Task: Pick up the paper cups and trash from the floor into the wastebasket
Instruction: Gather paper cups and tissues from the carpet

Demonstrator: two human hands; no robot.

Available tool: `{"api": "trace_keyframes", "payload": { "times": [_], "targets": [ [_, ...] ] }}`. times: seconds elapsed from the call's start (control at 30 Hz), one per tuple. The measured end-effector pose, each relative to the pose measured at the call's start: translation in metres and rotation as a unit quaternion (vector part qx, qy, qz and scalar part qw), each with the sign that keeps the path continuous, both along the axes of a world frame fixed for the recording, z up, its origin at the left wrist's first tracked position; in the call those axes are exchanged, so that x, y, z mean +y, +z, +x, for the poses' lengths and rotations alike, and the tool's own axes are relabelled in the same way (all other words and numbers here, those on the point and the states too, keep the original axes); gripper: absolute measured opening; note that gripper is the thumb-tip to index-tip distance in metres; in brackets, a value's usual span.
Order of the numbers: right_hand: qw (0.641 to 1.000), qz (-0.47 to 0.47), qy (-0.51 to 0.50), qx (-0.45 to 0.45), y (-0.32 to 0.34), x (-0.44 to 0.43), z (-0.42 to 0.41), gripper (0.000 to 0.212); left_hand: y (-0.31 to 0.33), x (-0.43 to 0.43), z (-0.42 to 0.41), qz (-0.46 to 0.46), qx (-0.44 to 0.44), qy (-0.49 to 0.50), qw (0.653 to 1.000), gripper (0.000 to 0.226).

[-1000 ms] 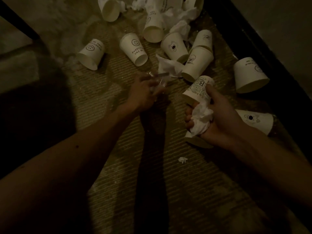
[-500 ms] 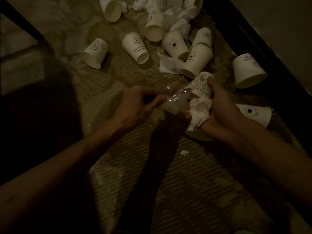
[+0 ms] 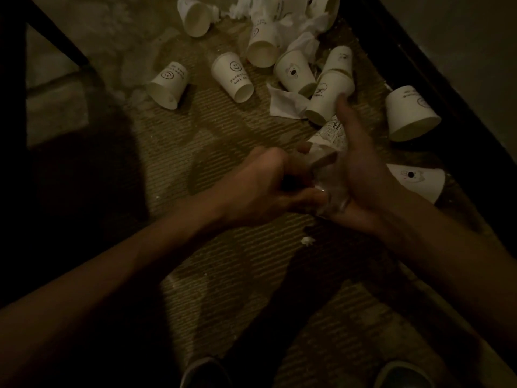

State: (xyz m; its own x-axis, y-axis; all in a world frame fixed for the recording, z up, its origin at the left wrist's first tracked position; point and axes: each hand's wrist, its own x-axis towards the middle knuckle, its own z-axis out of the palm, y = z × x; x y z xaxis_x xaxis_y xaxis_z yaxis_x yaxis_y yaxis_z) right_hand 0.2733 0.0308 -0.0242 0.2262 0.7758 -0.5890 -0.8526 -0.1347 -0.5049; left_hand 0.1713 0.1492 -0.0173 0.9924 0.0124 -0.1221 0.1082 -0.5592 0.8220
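Note:
My right hand (image 3: 361,169) grips a printed paper cup (image 3: 333,133) with crumpled clear plastic (image 3: 331,194) bunched against its palm. My left hand (image 3: 260,186) has its fingers curled and pinches that plastic, pressing it toward the right palm. Several white paper cups lie tipped on the carpet beyond the hands: a smiley cup (image 3: 167,85), another smiley cup (image 3: 233,77), a bear-print cup (image 3: 293,72), a cup just beyond my right thumb (image 3: 328,96), a cup at the right (image 3: 411,114) and one behind my right wrist (image 3: 419,180). A white tissue (image 3: 285,103) lies among them. No wastebasket is in view.
More cups and crumpled tissue (image 3: 305,23) pile up at the top. A small paper scrap (image 3: 307,240) lies below my hands. A dark baseboard (image 3: 419,51) runs along the right, a dark furniture leg (image 3: 56,32) stands top left. My shoes (image 3: 204,371) show at the bottom.
My left hand carried the clear plastic from the floor to my right hand and now presses it into the palm. The tissue in the right hand is now hidden.

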Motion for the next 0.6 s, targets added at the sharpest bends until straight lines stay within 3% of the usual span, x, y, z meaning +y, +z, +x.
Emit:
{"api": "trace_keyframes", "payload": {
  "times": [0.07, 0.17, 0.27, 0.37, 0.5, 0.6],
  "targets": [
    [0.999, -0.031, 0.004, -0.038, 0.0, 0.002, -0.001, 0.079, 0.002, -0.006, 0.004, -0.011, 0.006, -0.009, 1.0, 0.01],
    [0.993, -0.065, 0.01, -0.094, -0.001, 0.003, -0.005, 0.05, 0.0, -0.011, 0.009, 0.008, -0.032, 0.017, 0.999, 0.006],
    [0.99, -0.092, -0.009, -0.106, -0.005, 0.004, -0.005, 0.048, -0.004, -0.016, 0.012, 0.044, -0.079, 0.053, 0.994, 0.008],
    [0.994, -0.059, -0.018, -0.092, -0.005, 0.005, 0.005, 0.045, -0.004, -0.013, 0.016, 0.06, -0.117, 0.077, 0.988, 0.015],
    [0.986, -0.11, -0.057, -0.109, -0.014, 0.004, 0.028, 0.046, -0.008, 0.002, 0.029, -0.137, -0.104, 0.199, 0.965, 0.02],
    [0.97, -0.175, -0.081, -0.146, -0.022, 0.005, 0.043, 0.039, -0.028, 0.033, 0.055, -0.082, -0.007, 0.224, 0.971, 0.028]
  ]
}}
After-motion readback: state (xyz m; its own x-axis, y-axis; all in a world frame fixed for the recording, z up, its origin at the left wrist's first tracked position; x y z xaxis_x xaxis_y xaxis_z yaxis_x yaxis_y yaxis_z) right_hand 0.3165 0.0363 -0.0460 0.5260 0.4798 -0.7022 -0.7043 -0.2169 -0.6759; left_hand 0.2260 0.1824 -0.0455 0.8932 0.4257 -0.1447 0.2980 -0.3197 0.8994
